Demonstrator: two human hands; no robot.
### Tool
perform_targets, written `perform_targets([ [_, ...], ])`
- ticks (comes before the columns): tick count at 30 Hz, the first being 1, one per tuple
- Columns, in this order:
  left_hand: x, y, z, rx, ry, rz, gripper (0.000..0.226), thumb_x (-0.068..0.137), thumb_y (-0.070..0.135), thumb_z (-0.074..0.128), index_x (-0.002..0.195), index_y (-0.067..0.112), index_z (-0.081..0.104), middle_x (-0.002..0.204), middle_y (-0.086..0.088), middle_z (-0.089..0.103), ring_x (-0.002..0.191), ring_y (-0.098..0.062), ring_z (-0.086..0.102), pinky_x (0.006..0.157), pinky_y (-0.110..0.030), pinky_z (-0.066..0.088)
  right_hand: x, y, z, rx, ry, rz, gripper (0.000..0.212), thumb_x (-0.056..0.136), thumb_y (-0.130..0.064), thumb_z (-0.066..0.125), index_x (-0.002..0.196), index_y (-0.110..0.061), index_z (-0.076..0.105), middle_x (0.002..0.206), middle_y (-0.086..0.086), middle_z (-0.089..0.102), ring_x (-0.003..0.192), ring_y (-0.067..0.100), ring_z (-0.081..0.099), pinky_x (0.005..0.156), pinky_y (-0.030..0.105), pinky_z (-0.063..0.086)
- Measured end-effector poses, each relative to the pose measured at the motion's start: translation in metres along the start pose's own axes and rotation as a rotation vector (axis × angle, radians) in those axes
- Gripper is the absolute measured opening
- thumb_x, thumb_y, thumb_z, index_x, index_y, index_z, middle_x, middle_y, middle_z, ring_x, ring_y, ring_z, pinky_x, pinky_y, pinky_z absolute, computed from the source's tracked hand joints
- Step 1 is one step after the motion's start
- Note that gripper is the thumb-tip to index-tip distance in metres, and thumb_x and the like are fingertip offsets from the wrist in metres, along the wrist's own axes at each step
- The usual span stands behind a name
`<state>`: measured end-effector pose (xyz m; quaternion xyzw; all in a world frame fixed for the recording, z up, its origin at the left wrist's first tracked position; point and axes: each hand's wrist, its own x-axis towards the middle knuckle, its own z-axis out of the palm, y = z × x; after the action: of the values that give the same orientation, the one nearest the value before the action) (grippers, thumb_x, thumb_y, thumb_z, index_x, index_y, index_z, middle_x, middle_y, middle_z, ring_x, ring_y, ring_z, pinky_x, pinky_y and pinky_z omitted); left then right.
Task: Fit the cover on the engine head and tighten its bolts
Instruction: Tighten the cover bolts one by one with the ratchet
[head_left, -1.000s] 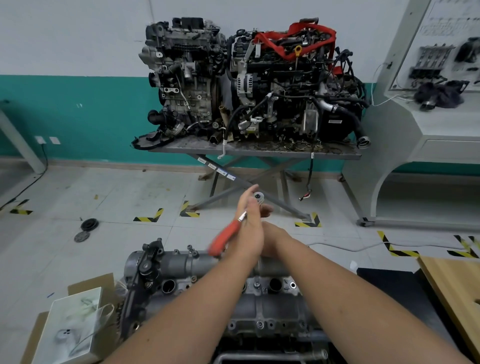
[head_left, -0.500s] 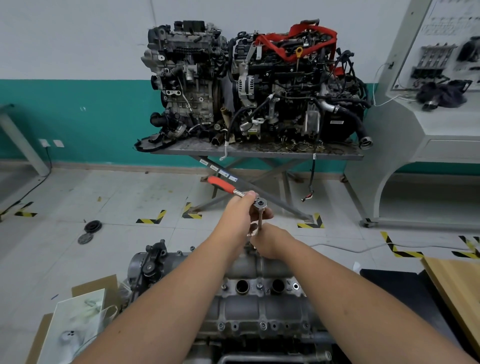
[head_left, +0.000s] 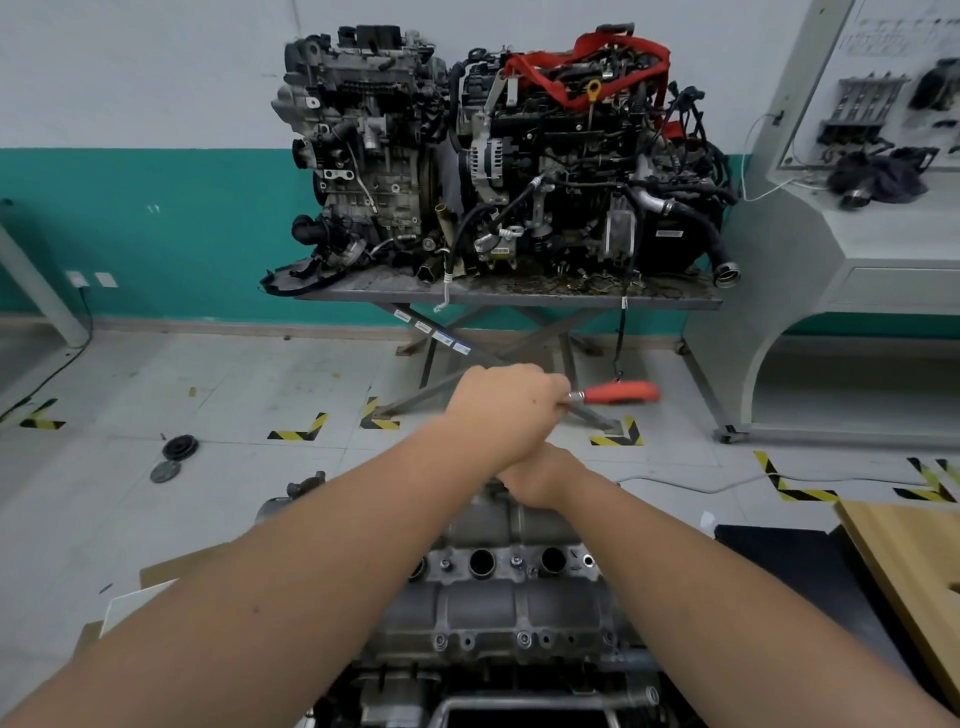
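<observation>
The grey metal cover sits on the engine head below me, with round plug holes and small bolts along its rows. My left hand grips a ratchet wrench; its red handle sticks out to the right. Just beneath it, my right hand is curled at the far edge of the cover, around the wrench's extension, which is hidden by both hands. The bolt under the tool is not visible.
Two engines stand on a scissor-lift table ahead. A white training bench is at the right, a wooden board near right, cardboard near left. Round black parts lie on the floor.
The red handle has swung from pointing down-left, over to up-left, round to the right. My left hand turned with it; my right hand stayed at the cover's far edge.
</observation>
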<state>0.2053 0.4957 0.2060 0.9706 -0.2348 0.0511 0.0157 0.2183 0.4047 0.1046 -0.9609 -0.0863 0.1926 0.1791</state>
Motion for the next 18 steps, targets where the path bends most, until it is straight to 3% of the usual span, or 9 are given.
perform_targets([
  [3,-0.018,0.001,0.027,0.064,0.378,0.074,0.027,0.095,0.04,0.054,0.083,0.018,0.064,0.086,0.001,0.047,0.086,-0.026,0.053,0.073,-0.036,0.03,-0.005,0.0,-0.002,-0.119,0.017,-0.106,0.036,0.102,-0.02,0.042,0.136,-0.015,0.052,0.138,0.012,0.053,0.123,0.03,0.05,0.101,0.041,0.044],
  [6,-0.025,-0.003,0.047,-0.08,0.666,-0.014,0.047,0.09,0.056,0.049,0.073,0.015,0.062,0.092,-0.003,0.061,0.087,-0.027,0.057,0.075,-0.039,0.04,-0.008,-0.003,-0.001,-0.014,0.072,-0.115,0.041,0.102,-0.02,0.05,0.142,-0.011,0.049,0.148,0.012,0.047,0.137,0.029,0.043,0.111,0.034,0.034],
  [8,-0.029,-0.004,0.056,-0.241,0.624,-0.114,0.051,0.086,0.064,0.043,0.089,0.017,0.064,0.11,-0.003,0.06,0.102,-0.025,0.054,0.082,-0.039,0.039,-0.009,-0.004,-0.002,0.2,0.034,-0.047,0.039,0.106,-0.015,0.042,0.142,0.0,0.047,0.149,0.019,0.046,0.138,0.03,0.042,0.104,0.018,0.036],
  [9,-0.031,-0.004,0.059,-0.359,0.567,-0.136,0.052,0.086,0.064,0.041,0.102,0.019,0.063,0.119,-0.001,0.057,0.109,-0.022,0.053,0.086,-0.039,0.04,-0.009,-0.006,-0.003,0.284,0.019,-0.006,0.04,0.108,-0.018,0.036,0.141,0.0,0.047,0.146,0.021,0.048,0.135,0.031,0.045,0.1,0.017,0.041],
  [11,-0.032,-0.004,0.063,-0.766,0.464,-0.147,0.051,0.09,0.062,0.037,0.126,0.03,0.053,0.128,0.005,0.055,0.112,-0.013,0.055,0.093,-0.038,0.047,-0.005,-0.007,-0.006,0.248,-0.025,0.082,0.039,0.105,-0.028,0.037,0.132,-0.009,0.057,0.132,0.016,0.06,0.122,0.034,0.056,0.103,0.037,0.046],
  [12,-0.033,-0.001,0.063,-1.019,0.434,-0.173,0.045,0.092,0.062,0.035,0.129,0.038,0.048,0.124,0.007,0.06,0.107,-0.007,0.059,0.092,-0.032,0.049,-0.001,-0.007,-0.006,0.181,-0.056,0.1,0.036,0.101,-0.031,0.042,0.126,-0.013,0.06,0.126,0.012,0.064,0.116,0.032,0.059,0.101,0.043,0.047],
  [14,-0.031,0.009,0.06,-1.415,0.443,-0.315,0.033,0.098,0.057,0.031,0.12,0.044,0.052,0.102,0.005,0.072,0.091,0.0,0.066,0.081,-0.022,0.049,0.006,-0.008,-0.005,0.034,-0.078,0.099,0.033,0.093,-0.031,0.051,0.12,-0.015,0.061,0.123,0.008,0.064,0.109,0.029,0.06,0.095,0.042,0.049],
  [18,-0.019,0.009,0.053,-1.84,0.325,-0.68,0.051,0.103,0.057,0.033,0.099,0.022,0.07,0.09,0.002,0.078,0.089,-0.008,0.073,0.083,-0.035,0.048,0.011,-0.005,-0.001,0.042,-0.022,0.175,0.016,0.089,-0.029,0.047,0.098,-0.018,0.055,0.113,0.009,0.066,0.089,0.029,0.056,0.078,0.035,0.046],
])
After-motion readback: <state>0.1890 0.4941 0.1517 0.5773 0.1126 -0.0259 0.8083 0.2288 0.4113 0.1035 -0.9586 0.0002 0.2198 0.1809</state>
